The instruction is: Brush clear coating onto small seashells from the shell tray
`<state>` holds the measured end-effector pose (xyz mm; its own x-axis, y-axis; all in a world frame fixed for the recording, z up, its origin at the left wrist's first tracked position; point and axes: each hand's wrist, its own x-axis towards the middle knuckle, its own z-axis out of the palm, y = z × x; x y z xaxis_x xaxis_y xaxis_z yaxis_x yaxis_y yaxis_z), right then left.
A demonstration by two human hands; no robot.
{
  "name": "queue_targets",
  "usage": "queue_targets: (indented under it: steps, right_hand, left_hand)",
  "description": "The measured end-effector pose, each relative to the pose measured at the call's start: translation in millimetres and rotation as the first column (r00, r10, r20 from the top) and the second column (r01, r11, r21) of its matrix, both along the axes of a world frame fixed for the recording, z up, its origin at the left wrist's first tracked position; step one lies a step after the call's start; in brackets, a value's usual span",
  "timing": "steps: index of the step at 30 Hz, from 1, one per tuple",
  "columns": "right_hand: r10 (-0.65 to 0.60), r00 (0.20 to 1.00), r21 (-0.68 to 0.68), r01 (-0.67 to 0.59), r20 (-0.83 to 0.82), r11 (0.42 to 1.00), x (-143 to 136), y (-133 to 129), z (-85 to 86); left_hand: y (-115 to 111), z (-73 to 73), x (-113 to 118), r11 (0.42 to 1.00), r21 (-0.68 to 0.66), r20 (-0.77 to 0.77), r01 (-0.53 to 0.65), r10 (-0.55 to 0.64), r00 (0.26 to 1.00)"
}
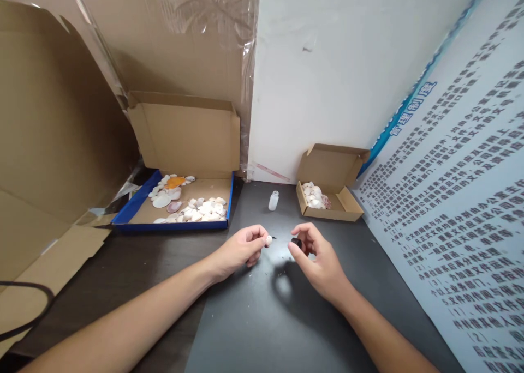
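Cardboard (180, 62) sheeted in clear film covers the upper left of the frame, a white wall (327, 78) stands at upper centre, and a printed board (458, 198) slants down the right side. Below them, on the dark tabletop (245, 329), a blue-rimmed box (172, 227) of shells (207, 209) lies open at left and a smaller box (331, 215) of shells at right of centre, with an uncapped bottle (273, 201) upright between them.

At the centre of the frame, the left hand (241, 247) pinches a small pale shell (268, 241) between thumb and fingertips. Just to its right, the right hand (319, 258) grips a black cap (296, 243), thumb against curled fingers; a thin dark tip shows beside the shell, but whether it joins the cap I cannot tell.

That shell is probably light, stiff and rather brittle, its rounded back apt to slip: it is best held by opposite edges, with gentle pressure. The cap looks hard and light, best taken round its sides.
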<state>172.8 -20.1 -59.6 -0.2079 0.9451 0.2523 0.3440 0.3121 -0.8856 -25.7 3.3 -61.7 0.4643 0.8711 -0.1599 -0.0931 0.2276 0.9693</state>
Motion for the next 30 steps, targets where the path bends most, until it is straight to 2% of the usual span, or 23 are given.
queue_targets:
  steps: [5,10,14,21,27,30]
  right_hand:
    - [0.049,0.997,-0.034,-0.051,-0.056,0.998,0.0,-0.1,0.6]
    - [0.002,1.000,0.000,-0.003,0.023,1.000,-1.1,-0.9,1.0]
    - [0.026,0.999,-0.018,-0.027,-0.020,0.999,-0.4,-1.3,2.3]
    - [0.023,0.998,0.019,-0.024,0.065,1.000,-1.3,-3.1,4.0]
    - [0.083,0.996,-0.034,-0.084,-0.026,0.996,-1.7,-3.7,4.6]
    - [0.069,0.998,-0.029,-0.069,-0.007,0.997,-1.3,-3.5,4.3]
  left_hand:
    - [0.1,-0.3,0.7,1.000,-0.010,0.002,0.002,-0.002,1.000]
    - [1.0,-2.1,-0.5,1.000,-0.004,-0.012,0.009,-0.009,1.000]
    - [1.5,-3.5,-1.1,1.000,-0.005,0.006,0.008,-0.008,1.000]
    - [-0.1,-2.2,-0.3,0.999,-0.051,0.048,-0.002,0.005,0.999]
    - [-1.0,0.7,-0.6,0.998,-0.060,0.026,-0.010,0.011,1.000]
    - [-1.1,2.1,-0.9,0.998,-0.067,0.024,-0.006,0.008,1.000]
